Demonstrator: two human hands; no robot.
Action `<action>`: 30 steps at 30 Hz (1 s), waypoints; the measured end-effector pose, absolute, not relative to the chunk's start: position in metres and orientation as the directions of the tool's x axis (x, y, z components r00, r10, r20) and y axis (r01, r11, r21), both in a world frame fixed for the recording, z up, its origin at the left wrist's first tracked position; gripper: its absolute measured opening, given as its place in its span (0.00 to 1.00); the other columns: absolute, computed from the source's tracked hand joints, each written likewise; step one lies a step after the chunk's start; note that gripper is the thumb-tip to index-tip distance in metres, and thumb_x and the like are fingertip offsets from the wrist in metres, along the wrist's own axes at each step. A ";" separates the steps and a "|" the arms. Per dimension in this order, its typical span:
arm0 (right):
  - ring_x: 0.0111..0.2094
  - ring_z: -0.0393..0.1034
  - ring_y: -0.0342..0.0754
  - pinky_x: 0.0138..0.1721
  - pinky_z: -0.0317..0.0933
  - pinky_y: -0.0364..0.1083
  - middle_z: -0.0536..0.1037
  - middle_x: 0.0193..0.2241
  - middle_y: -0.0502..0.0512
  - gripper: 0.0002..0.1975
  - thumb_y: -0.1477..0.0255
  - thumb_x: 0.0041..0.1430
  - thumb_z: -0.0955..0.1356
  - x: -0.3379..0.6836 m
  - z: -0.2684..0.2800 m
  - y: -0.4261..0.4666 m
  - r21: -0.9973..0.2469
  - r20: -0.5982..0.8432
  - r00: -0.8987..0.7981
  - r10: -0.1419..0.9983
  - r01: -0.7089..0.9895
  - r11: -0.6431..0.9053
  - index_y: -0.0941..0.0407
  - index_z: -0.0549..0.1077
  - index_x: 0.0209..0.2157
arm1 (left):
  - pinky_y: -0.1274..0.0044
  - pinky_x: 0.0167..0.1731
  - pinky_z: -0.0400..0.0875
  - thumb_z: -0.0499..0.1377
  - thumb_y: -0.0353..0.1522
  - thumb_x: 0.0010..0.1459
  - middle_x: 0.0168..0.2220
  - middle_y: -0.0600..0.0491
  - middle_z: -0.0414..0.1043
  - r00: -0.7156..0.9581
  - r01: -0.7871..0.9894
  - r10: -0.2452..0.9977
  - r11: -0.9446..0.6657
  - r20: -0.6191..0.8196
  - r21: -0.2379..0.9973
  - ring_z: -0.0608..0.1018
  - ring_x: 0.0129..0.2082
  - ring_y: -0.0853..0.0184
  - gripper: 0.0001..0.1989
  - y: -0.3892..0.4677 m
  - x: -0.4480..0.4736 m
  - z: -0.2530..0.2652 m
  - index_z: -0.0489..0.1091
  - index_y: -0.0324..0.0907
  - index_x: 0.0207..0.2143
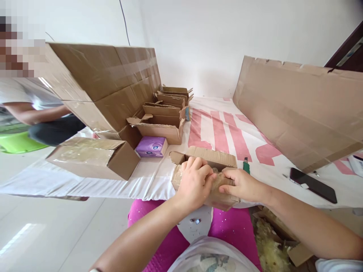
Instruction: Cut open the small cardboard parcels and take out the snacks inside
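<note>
A small cardboard box (pixel 224 198) with clear tape on it sits at the table's front edge, its far flap standing up. My left hand (pixel 195 181) is closed over the box's top left part, fingers curled and thumb meeting the index finger at the box's near edge. On the right side, my right hand (pixel 241 184) grips the same near edge, thumb below and fingers bent over it. What lies inside the box is mostly hidden by my hands. Just beyond my right hand lies a green-handled cutter (pixel 246 166).
Left stand a taped cardboard box (pixel 93 156), a purple tissue pack (pixel 152 146) and several open boxes (pixel 161 122) in a row. A stack of cartons (pixel 113 83) separates me from a seated person (pixel 36 109). Right are a cardboard panel (pixel 300 109) and a black phone (pixel 313 185).
</note>
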State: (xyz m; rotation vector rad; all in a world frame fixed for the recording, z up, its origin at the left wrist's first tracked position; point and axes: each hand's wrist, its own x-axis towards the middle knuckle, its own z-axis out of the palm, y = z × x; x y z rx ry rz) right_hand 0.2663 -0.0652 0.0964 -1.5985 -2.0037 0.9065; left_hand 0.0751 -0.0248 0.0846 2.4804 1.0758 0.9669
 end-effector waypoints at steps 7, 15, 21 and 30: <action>0.24 0.55 0.39 0.23 0.48 0.40 0.60 0.21 0.43 0.12 0.65 0.50 0.69 0.270 0.095 -0.063 -0.776 -0.214 -0.257 0.942 0.631 -0.005 0.56 0.62 0.24 | 0.65 0.40 0.60 0.54 0.32 0.62 0.36 0.48 0.69 0.379 0.755 0.766 -0.580 0.519 0.305 0.66 0.40 0.57 0.08 -0.016 0.063 0.077 0.67 0.42 0.29; 0.24 0.55 0.39 0.23 0.48 0.40 0.60 0.21 0.44 0.13 0.66 0.51 0.68 0.268 0.096 -0.063 -0.737 -0.179 -0.269 0.946 0.674 0.052 0.56 0.62 0.23 | 0.67 0.38 0.64 0.52 0.31 0.63 0.34 0.48 0.68 0.379 0.731 0.750 -0.602 0.543 0.321 0.67 0.37 0.59 0.09 -0.009 0.057 0.069 0.65 0.42 0.29; 0.24 0.56 0.40 0.23 0.50 0.40 0.62 0.20 0.44 0.11 0.67 0.52 0.68 0.267 0.097 -0.064 -0.732 -0.167 -0.243 0.956 0.679 0.045 0.56 0.63 0.23 | 0.70 0.37 0.67 0.51 0.29 0.63 0.34 0.49 0.67 0.375 0.671 0.714 -0.649 0.591 0.359 0.69 0.35 0.62 0.09 -0.012 0.054 0.069 0.62 0.43 0.28; 0.25 0.61 0.43 0.25 0.56 0.43 0.65 0.21 0.46 0.13 0.61 0.54 0.67 0.292 0.098 -0.063 -0.708 -0.152 -0.163 0.975 0.706 0.008 0.55 0.63 0.24 | 0.68 0.40 0.67 0.55 0.25 0.58 0.38 0.47 0.71 0.101 0.712 0.631 -0.586 0.769 0.387 0.72 0.39 0.61 0.09 -0.020 -0.010 0.042 0.59 0.43 0.27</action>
